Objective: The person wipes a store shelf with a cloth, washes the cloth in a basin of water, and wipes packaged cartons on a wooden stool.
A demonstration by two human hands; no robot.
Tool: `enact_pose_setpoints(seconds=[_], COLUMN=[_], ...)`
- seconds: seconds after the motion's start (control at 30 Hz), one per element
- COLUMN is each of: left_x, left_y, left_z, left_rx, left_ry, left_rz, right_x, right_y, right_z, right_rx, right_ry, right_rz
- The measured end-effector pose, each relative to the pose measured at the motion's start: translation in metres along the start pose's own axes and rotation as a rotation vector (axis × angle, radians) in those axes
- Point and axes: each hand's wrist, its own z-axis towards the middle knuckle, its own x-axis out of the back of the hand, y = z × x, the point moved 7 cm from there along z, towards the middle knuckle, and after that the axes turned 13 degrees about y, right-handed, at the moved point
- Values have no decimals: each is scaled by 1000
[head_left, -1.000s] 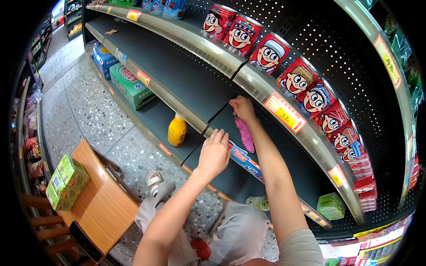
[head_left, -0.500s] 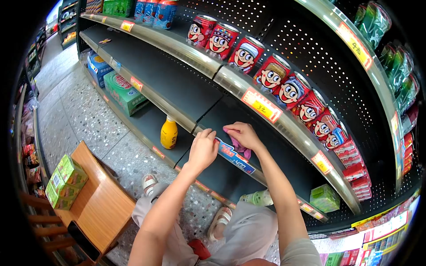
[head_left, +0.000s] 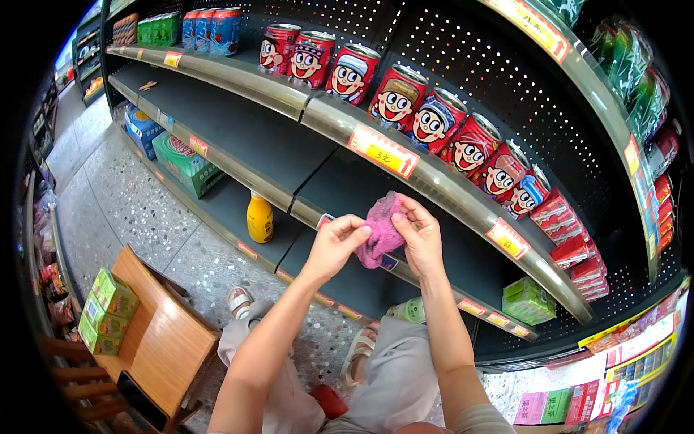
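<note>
A crumpled pink cloth (head_left: 381,230) hangs between my two hands, in front of the edge of the middle shelf (head_left: 275,189). My left hand (head_left: 338,244) pinches its left side between thumb and fingers. On the cloth's right side, my right hand (head_left: 421,235) is closed with the thumb pressed on it. Dark patches show on the cloth. Behind it, a blue label on the shelf edge is mostly hidden.
Red cans (head_left: 396,96) line the shelf above. A yellow bottle (head_left: 260,218) and green box (head_left: 184,163) stand on the lowest shelf. At the left, a wooden stool (head_left: 163,336) bears green packs (head_left: 108,311). Another green pack (head_left: 529,299) sits at right.
The pink cloth has been lifted off the middle shelf and brought out over its edge. My left hand has left the shelf edge and taken hold of the cloth too. The view has shifted right.
</note>
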Motion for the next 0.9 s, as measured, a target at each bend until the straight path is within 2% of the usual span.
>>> enact_pose_setpoints(seconds=[0.13,0.23,0.3,0.4,0.53,0.63,0.67,0.77,0.9], left_x=[12,15,19,27,35,33,31,34,34], left_y=[8,11,21,29,14,12,13,8,9], left_z=[1,-5,-4,-3,-4,-10,-12,-15,-18], left_rx=[-19,148,157,169,270,359,431,418,478], left_ry=[52,129,206,264,279,204,153,73,-2], left_rz=[4,-225,-321,-292,-222,-161,-168,40,30], right_x=[0,-1,-10,-31,-23,-18,-19,-13,-7], right_y=[18,12,14,24,55,51,50,59,45], right_z=[-4,-5,-10,-30,-32,-31,-31,-31,-30], right_rx=[-40,-135,-145,-193,-276,-388,-335,-320,-344], right_ry=[-36,-6,-125,-325,-285,-126,-92,-110,-93], right_rz=[-6,106,114,-10,-36,52,24,22,-36])
